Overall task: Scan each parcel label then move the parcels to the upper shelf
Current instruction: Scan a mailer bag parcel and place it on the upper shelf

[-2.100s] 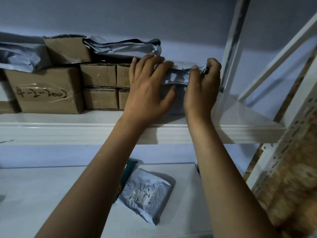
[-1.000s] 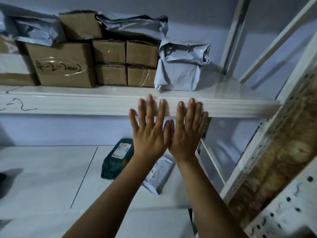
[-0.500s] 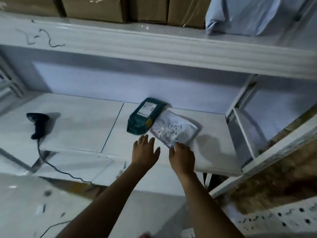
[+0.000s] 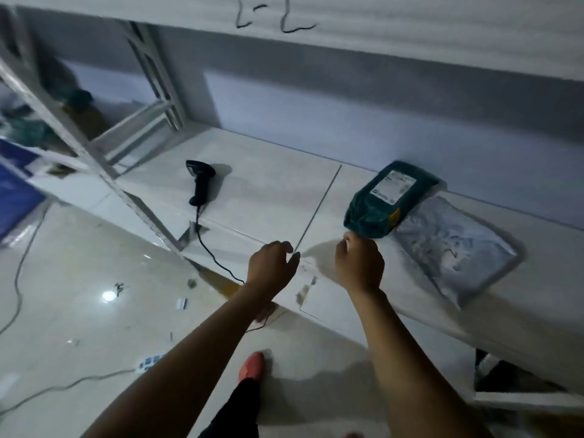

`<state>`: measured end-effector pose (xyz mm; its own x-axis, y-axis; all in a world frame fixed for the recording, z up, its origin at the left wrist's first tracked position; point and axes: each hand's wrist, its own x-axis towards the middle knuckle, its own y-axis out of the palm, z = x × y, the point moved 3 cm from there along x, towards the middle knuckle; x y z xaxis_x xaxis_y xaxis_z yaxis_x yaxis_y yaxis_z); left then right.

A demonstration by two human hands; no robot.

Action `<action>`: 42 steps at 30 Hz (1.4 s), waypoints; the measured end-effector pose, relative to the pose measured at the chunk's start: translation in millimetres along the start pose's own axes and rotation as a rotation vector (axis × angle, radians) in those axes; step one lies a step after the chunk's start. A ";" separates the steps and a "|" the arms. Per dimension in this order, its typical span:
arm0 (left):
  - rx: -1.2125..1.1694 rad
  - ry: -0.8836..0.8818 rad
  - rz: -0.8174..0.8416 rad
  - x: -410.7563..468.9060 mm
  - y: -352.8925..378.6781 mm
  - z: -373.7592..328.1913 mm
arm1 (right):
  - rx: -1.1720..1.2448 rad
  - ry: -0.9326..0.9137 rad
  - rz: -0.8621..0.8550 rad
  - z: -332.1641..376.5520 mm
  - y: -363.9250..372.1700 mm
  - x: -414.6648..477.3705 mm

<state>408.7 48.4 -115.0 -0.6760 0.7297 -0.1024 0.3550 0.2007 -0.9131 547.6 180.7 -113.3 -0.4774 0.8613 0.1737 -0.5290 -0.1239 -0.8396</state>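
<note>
Hovering at shelf edge, left hand, right hand (beside green parcel)

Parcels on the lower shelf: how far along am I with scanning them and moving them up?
Done: cannot tell, the top of the upper shelf is out of view. In hand: your right hand is at the near end of the green parcel, grip unclear; your left hand holds nothing. Left: the green parcel and the grey parcel both lie on the lower shelf, and the scanner lies there unheld.
</note>
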 end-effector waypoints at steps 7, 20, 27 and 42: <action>-0.045 -0.099 -0.064 111.9 -59.5 152.2 | -0.044 -0.024 0.141 139.9 130.7 50.1; -0.249 -0.139 0.158 244.1 -91.3 297.4 | -0.092 0.209 0.529 314.8 290.0 79.9; -0.807 -0.447 0.303 270.7 -80.1 290.7 | 0.260 0.438 0.508 322.3 290.9 87.8; -1.345 -0.178 0.520 257.9 -131.4 214.8 | 1.095 0.661 -0.142 318.3 203.8 89.6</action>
<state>49.0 69.8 -106.1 -0.3188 0.8404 -0.4384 0.8376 0.4662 0.2846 173.6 75.8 -105.0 -0.0998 0.9406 -0.3245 -0.9939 -0.0785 0.0781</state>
